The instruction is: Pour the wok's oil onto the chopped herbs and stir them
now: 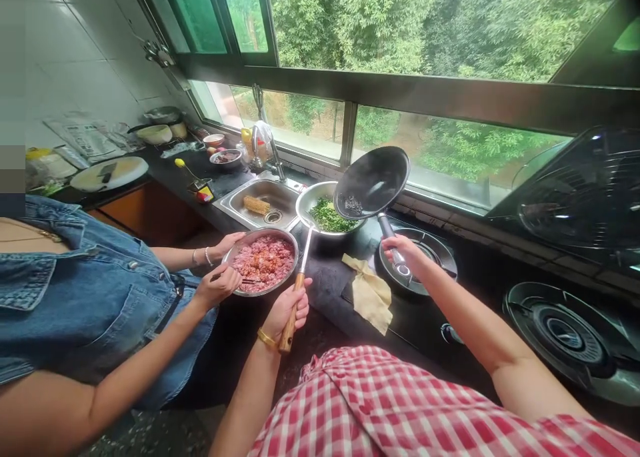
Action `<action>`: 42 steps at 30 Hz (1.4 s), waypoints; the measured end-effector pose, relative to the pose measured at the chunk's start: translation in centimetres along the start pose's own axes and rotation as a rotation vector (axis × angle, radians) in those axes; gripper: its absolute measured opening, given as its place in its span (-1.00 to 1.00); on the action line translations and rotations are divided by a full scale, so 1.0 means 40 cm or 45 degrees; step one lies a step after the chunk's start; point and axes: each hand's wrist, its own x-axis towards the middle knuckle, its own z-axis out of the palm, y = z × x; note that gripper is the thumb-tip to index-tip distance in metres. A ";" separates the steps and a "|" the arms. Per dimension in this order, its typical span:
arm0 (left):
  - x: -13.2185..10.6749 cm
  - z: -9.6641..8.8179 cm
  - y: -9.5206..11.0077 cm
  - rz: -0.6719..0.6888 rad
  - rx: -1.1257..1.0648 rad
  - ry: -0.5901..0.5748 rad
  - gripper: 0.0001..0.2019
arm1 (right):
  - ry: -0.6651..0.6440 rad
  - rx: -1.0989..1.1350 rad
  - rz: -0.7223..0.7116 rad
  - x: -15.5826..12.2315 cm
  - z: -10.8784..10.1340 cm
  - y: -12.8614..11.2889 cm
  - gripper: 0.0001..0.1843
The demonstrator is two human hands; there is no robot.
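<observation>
Red checked cloth [360,404] lies nearest; closed left hand [283,310] grips a wooden-handled utensil [306,252], closed right hand [404,253] a pan [373,184] tilted over the bowl [303,207] of greens [329,216]; overtipping could spill past its rim.

Before you, the black counter [326,280] carries a crumpled tan cloth [373,294], a metal bowl [304,210] of chopped greens [330,216] beside the sink [239,207], and, farther left, a round white board [129,169].

metal bowl [304,209]: chopped greens [330,216] inside | black pan [383,177]: tilted above bowl | wood-handled utensil [301,277]: slanted toward bowl
</observation>
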 end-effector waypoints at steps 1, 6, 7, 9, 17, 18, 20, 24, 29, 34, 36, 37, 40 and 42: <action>-0.001 -0.002 0.001 0.001 -0.003 -0.001 -0.59 | 0.011 -0.025 -0.004 0.012 0.008 -0.001 -0.76; -0.004 -0.014 0.007 0.005 -0.019 0.003 -0.59 | 0.051 -0.130 -0.007 0.083 0.050 -0.001 -0.81; -0.006 -0.016 0.008 0.007 -0.023 0.006 -0.59 | 0.055 -0.146 -0.005 0.097 0.057 0.001 -0.81; -0.012 -0.021 0.007 0.016 -0.025 0.012 -0.58 | 0.070 -0.179 -0.003 0.119 0.066 0.009 -0.81; -0.034 -0.017 0.001 0.020 -0.024 0.012 -0.57 | 0.195 -0.275 -0.042 0.116 0.033 0.042 -0.70; -0.033 -0.014 -0.001 0.020 -0.020 0.004 -0.56 | 0.199 -0.285 -0.046 0.104 0.024 0.042 -0.70; -0.028 -0.008 -0.003 0.022 -0.011 -0.016 -0.55 | 0.188 -0.304 -0.052 0.078 0.004 0.041 -0.71; -0.010 0.003 -0.006 0.025 -0.003 -0.064 -0.52 | 0.129 -0.346 -0.052 0.039 -0.019 0.043 -0.74; -0.003 0.000 -0.009 0.045 -0.005 -0.088 -0.44 | 0.076 -0.464 -0.032 0.031 -0.006 0.050 -0.76; -0.013 -0.025 -0.014 0.074 -0.014 -0.045 -0.41 | 0.066 -0.624 -0.028 0.034 -0.001 0.040 -0.76; -0.012 -0.035 -0.016 0.086 -0.016 -0.028 -0.40 | 0.092 -0.745 -0.056 0.042 -0.008 0.039 -0.77; -0.010 -0.038 -0.015 0.091 -0.016 -0.022 -0.40 | 0.114 -0.818 -0.079 0.050 -0.013 0.040 -0.77; -0.002 -0.040 -0.011 0.090 -0.013 -0.022 -0.39 | 0.194 -1.002 -0.148 0.085 -0.029 0.049 -0.76; 0.003 -0.036 -0.006 0.078 -0.007 -0.041 -0.38 | 0.240 -1.082 -0.191 0.113 -0.035 0.054 -0.75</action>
